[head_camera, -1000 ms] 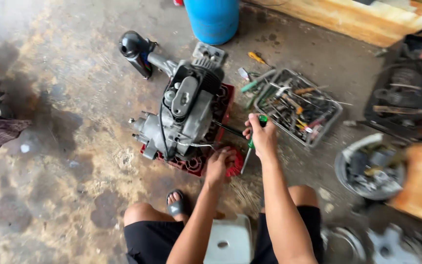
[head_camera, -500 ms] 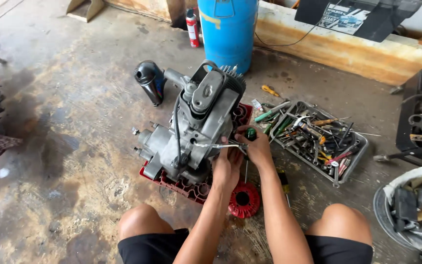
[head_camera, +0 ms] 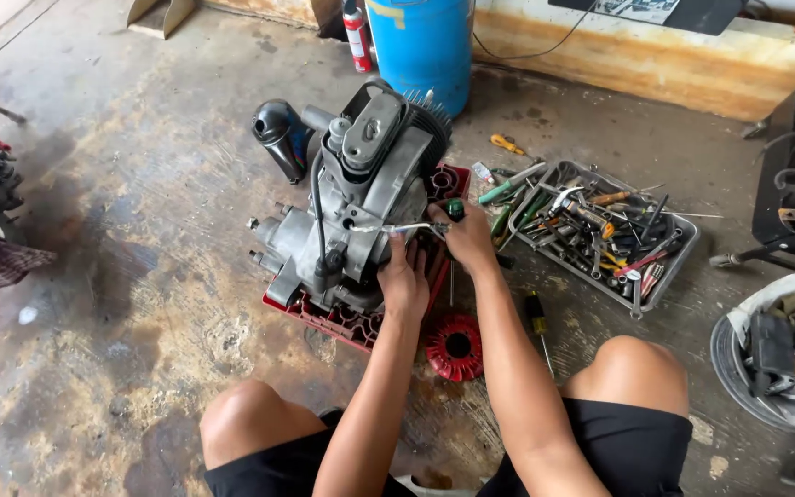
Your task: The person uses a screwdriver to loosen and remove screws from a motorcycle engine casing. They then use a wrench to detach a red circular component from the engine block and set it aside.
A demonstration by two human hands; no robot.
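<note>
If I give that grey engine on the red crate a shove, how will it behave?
The engine looks like solid cast metal, so probably heavy and stiff. It stands tall on a small red crate, so it may tip. The left hand bracing it suggests it wobbles.

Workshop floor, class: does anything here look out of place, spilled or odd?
Yes. Dark stains spread over the concrete floor left of the engine. A yellow-handled screwdriver and a red round cover lie loose on the floor, outside the tool tray.
</note>
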